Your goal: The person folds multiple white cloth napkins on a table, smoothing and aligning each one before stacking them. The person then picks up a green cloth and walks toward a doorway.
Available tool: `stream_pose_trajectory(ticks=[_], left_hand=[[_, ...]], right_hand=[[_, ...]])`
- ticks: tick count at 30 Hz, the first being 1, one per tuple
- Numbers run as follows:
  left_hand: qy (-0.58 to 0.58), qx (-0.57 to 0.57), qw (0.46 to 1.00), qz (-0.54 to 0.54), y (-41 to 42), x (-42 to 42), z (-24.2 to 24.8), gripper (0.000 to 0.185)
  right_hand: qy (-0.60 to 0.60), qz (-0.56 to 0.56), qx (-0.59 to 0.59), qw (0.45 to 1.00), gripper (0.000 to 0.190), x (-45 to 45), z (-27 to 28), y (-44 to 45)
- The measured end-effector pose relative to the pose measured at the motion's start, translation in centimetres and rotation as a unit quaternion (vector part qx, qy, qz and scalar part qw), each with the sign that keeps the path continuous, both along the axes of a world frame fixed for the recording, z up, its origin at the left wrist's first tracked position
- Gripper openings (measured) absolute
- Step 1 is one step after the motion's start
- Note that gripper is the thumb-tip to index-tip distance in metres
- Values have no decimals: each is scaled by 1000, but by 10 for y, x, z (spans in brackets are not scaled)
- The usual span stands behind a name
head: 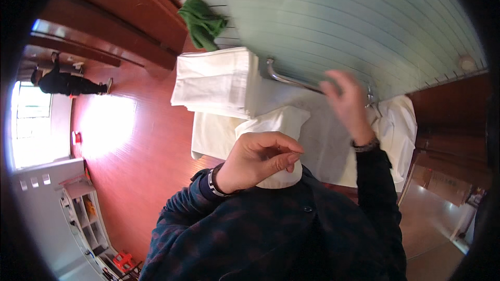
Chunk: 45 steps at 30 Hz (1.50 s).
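Observation:
My left hand (259,160) is in front of my chest, its fingers curled and the thumb tip close to the index finger. A white cloth (273,123) runs beneath it, hanging over the near table edge; whether the fingers pinch anything is unclear. Blurred, my right hand (349,105) is raised above the grey-white table surface (320,144), with fingers apart and nothing visible in them. Beyond the left hand lies a thick stack of folded white fabric (213,80). A curved metal bar (293,80) spans the table's back, partly behind the right hand.
A bunched white cloth (394,136) drapes the table's right end. A green cloth (203,23) hangs by the slatted wall (332,19). Cardboard boxes (441,183) stand at right. Shelving (84,214) and a red stool (124,261) are at left; a person (70,80) stands far off.

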<state>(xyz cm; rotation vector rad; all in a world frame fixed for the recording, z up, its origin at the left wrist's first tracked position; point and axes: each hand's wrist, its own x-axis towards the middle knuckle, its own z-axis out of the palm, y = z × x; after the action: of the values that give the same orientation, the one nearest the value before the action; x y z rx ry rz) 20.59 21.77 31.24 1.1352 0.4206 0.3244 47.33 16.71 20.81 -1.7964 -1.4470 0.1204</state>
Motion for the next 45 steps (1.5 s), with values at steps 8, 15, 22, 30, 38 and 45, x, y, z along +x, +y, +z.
stream_pose_trajectory(ticks=[8, 15, 22, 30, 38, 45], left_hand=[[26, -36, 998, 41, 28, -63, -5, 15], [28, -63, 994, 81, 51, -95, -23, 14], [11, -44, 999, 19, 66, -85, -29, 13], [30, -41, 999, 2, 68, -81, -24, 14], [12, -42, 999, 6, 67, -83, -26, 15], [20, -46, 998, 22, 64, -85, -28, 13]], right_hand=[[112, 65, -233, 964, 28, -147, -83, 121], [143, 12, -128, 981, 19, -170, -95, 124], [-10, 16, -54, 998, 15, -175, -99, 126], [8, -3, -68, 998, 19, -188, -98, 116], [24, 25, 65, 997, 15, -181, -78, 122], [212, 13, 114, 971, 12, -141, 24, 75]])
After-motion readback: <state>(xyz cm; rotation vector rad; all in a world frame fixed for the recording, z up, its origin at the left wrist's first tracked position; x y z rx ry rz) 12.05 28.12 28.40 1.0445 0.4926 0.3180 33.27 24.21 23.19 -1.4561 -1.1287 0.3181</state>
